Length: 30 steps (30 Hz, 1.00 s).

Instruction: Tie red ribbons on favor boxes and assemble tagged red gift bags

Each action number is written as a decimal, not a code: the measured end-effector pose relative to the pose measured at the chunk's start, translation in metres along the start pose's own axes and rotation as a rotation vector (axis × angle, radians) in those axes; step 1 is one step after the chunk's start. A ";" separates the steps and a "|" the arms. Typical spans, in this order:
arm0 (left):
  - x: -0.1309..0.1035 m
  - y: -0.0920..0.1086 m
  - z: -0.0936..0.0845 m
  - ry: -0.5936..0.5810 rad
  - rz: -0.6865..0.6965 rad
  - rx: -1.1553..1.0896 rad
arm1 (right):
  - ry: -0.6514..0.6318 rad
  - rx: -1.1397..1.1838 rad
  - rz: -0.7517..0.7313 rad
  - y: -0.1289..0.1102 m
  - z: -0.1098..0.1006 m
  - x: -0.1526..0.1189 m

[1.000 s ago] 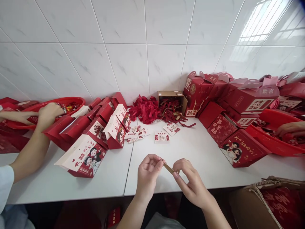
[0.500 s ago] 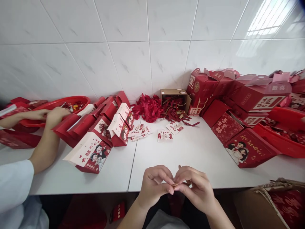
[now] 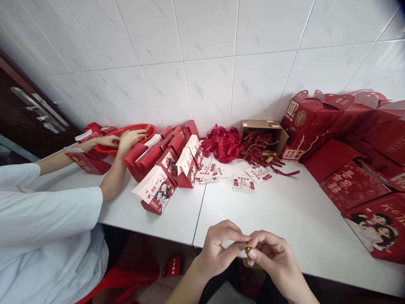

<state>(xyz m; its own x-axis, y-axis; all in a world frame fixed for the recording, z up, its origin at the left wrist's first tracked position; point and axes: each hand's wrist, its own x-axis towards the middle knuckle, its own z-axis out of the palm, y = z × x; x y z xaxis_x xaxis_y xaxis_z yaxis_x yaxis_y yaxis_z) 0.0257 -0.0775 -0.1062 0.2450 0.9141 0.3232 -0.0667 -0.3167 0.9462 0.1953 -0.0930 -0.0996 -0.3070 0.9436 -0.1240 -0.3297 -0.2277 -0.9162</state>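
Just past the table's front edge, my left hand (image 3: 220, 249) and my right hand (image 3: 275, 255) meet fingertip to fingertip. Between them is a small gold-coloured piece (image 3: 247, 248), pinched by the thumbs and forefingers of both; its exact kind is too small to make out. Beyond my hands, printed cards (image 3: 243, 182) lie on the white table (image 3: 253, 211). Behind these are a heap of red ribbons (image 3: 223, 143) and an open cardboard box (image 3: 264, 124) with dark red ribbons and gold cord spilling out.
Red gift boxes (image 3: 155, 190) stand in rows to the left, with larger red boxes (image 3: 311, 118) stacked at the right. A co-worker in a white sleeve (image 3: 72, 207) reaches into a red basin (image 3: 152, 131) at the far left. A tiled wall (image 3: 209, 88) closes off the back.
My view has turned left, so the table's things sit further right and a door shows. My fingers have shifted around the gold-coloured piece, which now shows more. The co-worker's hands remain at the basin.
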 end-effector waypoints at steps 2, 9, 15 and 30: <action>-0.003 0.001 -0.003 0.001 0.014 0.053 | 0.001 0.013 0.080 -0.001 0.002 0.001; -0.015 -0.003 -0.011 0.015 0.033 0.149 | -0.058 -0.021 0.125 0.001 0.006 0.005; -0.016 -0.002 -0.011 0.061 0.063 0.246 | -0.015 -0.146 0.093 0.006 0.008 0.004; -0.010 0.008 -0.175 1.197 0.110 0.742 | 0.040 -0.007 0.066 0.006 0.006 0.005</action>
<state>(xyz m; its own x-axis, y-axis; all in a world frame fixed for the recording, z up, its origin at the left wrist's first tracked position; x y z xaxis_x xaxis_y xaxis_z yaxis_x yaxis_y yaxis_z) -0.1465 -0.0447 -0.0987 -0.7109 0.4163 0.5668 0.5773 -0.1147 0.8084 0.1864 -0.0916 -0.1035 -0.2916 0.9356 -0.1992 -0.3034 -0.2880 -0.9083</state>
